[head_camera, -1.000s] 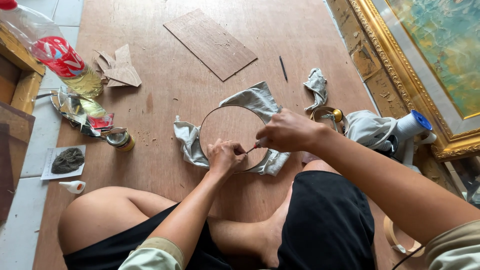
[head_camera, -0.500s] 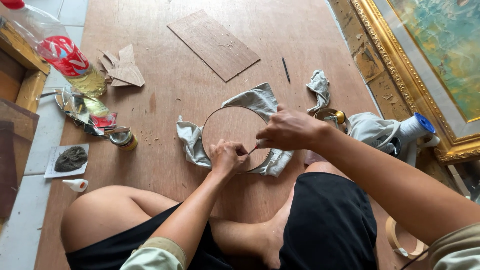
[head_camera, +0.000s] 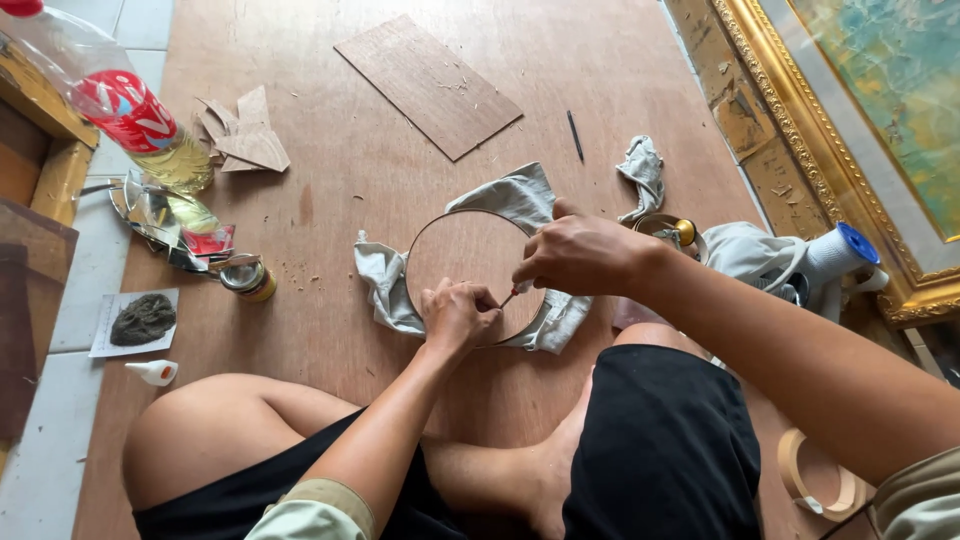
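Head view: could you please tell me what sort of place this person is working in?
Probably a small craft or framing workshop: a plywood work surface with wood offcuts, an ornate gilded picture frame, and a round wooden disc on cloth.

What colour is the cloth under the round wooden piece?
Pale grey cloth, seen best in the head view.

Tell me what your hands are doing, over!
Left hand pressing round wooden disc. Right hand pinching thin tool at its edge. Grey cloth under disc.

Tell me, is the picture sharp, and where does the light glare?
Head view: even, soft daylight, faint shadows; the hands and round wooden disc are sharp; glare on the bottle and gilt frame; wide-angle bending towards the edges.
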